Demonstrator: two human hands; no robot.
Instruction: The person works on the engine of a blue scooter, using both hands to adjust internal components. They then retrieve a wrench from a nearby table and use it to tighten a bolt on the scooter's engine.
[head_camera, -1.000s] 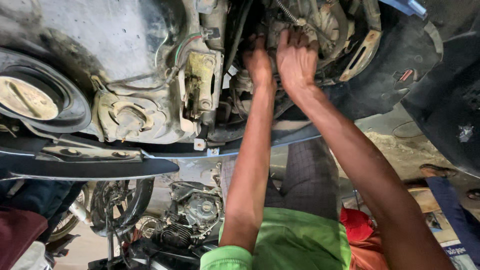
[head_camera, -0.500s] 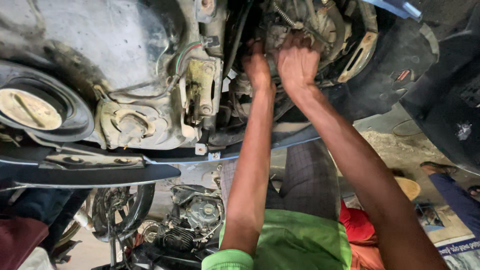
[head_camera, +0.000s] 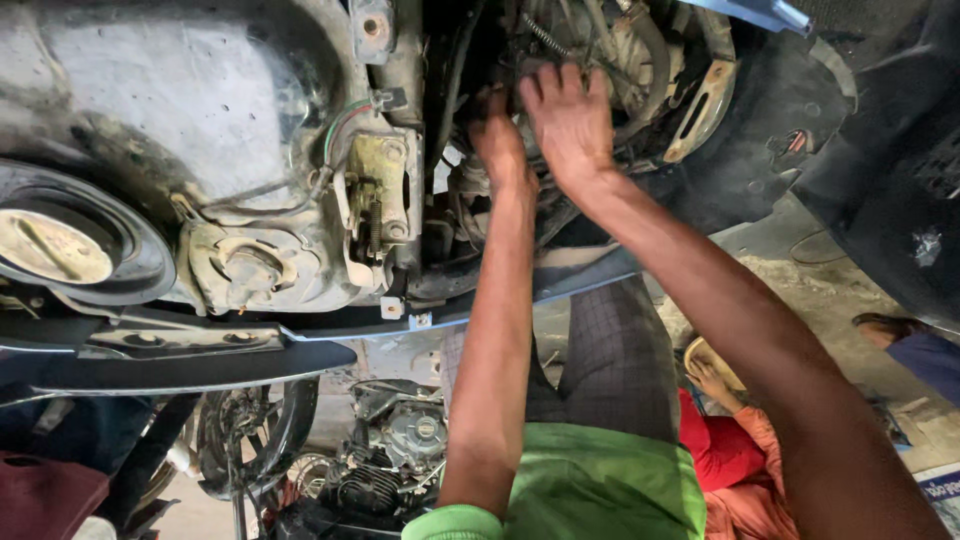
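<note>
Both my hands reach up into the engine (head_camera: 600, 50): left hand (head_camera: 497, 140) buried, grip unclear; right hand (head_camera: 568, 120) spread on parts. Probably loosening; next needs firm grip.

a repair workshop: greasy scooter underside (head_camera: 250, 150), bare engine (head_camera: 395, 455) on the floor.

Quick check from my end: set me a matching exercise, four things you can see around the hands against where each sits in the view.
Things:
1. right hand
2. round fuel cap
3. latch bracket
4. motorcycle engine

Places:
A. far left edge
B. bottom, beneath the blue panel
C. top centre, spread on the engine parts
D. just left of the left hand

Pairs: 1-C, 2-A, 3-D, 4-B
</note>
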